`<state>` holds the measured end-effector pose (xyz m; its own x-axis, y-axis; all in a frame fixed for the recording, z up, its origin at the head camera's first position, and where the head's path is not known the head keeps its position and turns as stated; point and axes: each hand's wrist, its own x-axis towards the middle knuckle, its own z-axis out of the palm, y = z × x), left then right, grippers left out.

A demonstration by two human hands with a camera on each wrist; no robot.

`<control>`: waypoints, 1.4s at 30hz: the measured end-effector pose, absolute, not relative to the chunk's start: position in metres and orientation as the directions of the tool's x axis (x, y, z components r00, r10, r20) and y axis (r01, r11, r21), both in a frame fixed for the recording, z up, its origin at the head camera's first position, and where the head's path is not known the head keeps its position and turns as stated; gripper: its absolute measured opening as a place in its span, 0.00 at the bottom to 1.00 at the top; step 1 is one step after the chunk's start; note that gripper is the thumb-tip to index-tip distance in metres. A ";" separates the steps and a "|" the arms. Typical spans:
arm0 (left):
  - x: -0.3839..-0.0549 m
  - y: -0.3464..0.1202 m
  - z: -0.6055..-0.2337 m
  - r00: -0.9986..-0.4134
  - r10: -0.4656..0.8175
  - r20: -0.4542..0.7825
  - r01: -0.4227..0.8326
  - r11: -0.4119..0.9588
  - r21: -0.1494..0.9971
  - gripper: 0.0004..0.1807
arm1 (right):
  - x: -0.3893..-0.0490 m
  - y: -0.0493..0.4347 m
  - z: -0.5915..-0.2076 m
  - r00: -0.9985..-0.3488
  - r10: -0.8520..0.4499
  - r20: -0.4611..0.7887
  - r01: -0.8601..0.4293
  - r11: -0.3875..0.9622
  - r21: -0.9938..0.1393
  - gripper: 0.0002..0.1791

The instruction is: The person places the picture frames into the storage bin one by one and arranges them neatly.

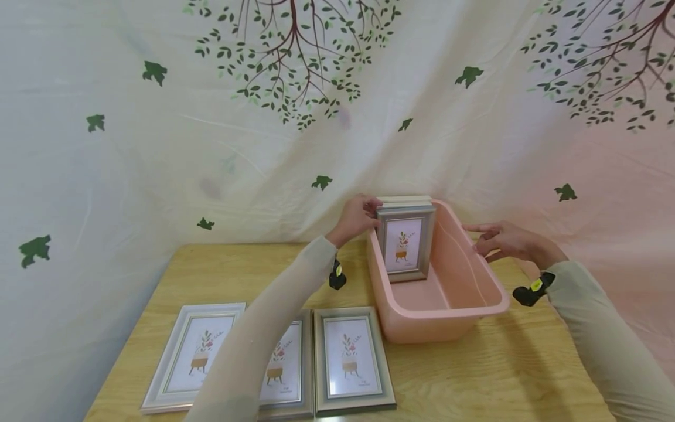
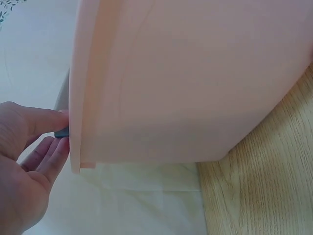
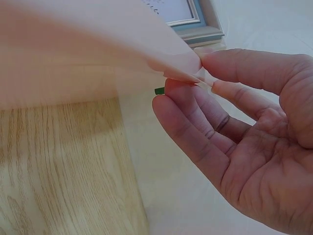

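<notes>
A pink plastic bin (image 1: 401, 325) stands on the wooden table. Inside it, at the far end, a picture frame (image 1: 405, 274) with a potted-plant print stands upright, with more frames (image 1: 403, 199) stacked behind it. My left hand (image 1: 355, 220) pinches a frame at its upper left corner, right beside the bin's rim. In the left wrist view, thumb and fingers of this hand (image 2: 29, 156) close on a dark edge there; the rim hides the rest. My right hand (image 1: 508, 241) grips the bin's right rim, thumb and fingers pinching the rim in the right wrist view.
Left of the bin, several frames lie face up on the table: a white one (image 1: 174, 351), a partly covered one (image 1: 303, 375) and a champagne-coloured one (image 1: 321, 363). My left sleeve crosses over them. A leaf-printed cloth (image 1: 253, 176) hangs behind the table.
</notes>
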<state>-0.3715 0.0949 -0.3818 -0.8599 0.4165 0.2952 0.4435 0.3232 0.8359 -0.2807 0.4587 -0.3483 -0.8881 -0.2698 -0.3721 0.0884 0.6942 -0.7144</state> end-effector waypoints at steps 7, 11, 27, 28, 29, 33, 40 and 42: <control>-0.369 0.086 -0.383 -0.858 0.420 0.297 0.440 0.299 0.847 0.24 | -0.278 0.453 -0.350 -0.884 -0.285 -0.371 0.073 0.699 -0.712 0.48; -0.367 0.081 -0.384 -0.851 0.433 0.298 0.443 0.284 0.850 0.24 | -0.278 0.452 -0.353 -0.884 -0.284 -0.371 0.075 0.698 -0.713 0.48; -0.350 0.054 -0.388 -0.821 0.495 0.283 0.456 0.272 0.847 0.22 | -0.275 0.455 -0.349 -0.875 -0.282 -0.394 0.080 0.718 -0.692 0.47; -0.349 0.052 -0.389 -0.820 0.496 0.284 0.456 0.268 0.849 0.22 | -0.275 0.455 -0.348 -0.875 -0.279 -0.397 0.084 0.719 -0.690 0.47; -0.348 0.049 -0.390 -0.819 0.499 0.284 0.453 0.258 0.853 0.22 | -0.276 0.455 -0.347 -0.874 -0.277 -0.399 0.085 0.722 -0.687 0.47; -0.344 0.036 -0.398 -0.820 0.516 0.247 0.417 0.244 0.875 0.22 | -0.278 0.454 -0.344 -0.872 -0.266 -0.411 0.093 0.735 -0.672 0.47; -0.330 0.005 -0.422 -0.791 0.594 0.147 0.391 0.307 0.868 0.19 | -0.281 0.452 -0.344 -0.868 -0.253 -0.426 0.113 0.736 -0.668 0.46; -0.325 -0.004 -0.430 -0.781 0.615 0.110 0.385 0.335 0.860 0.18 | -0.281 0.451 -0.343 -0.867 -0.255 -0.428 0.113 0.737 -0.667 0.46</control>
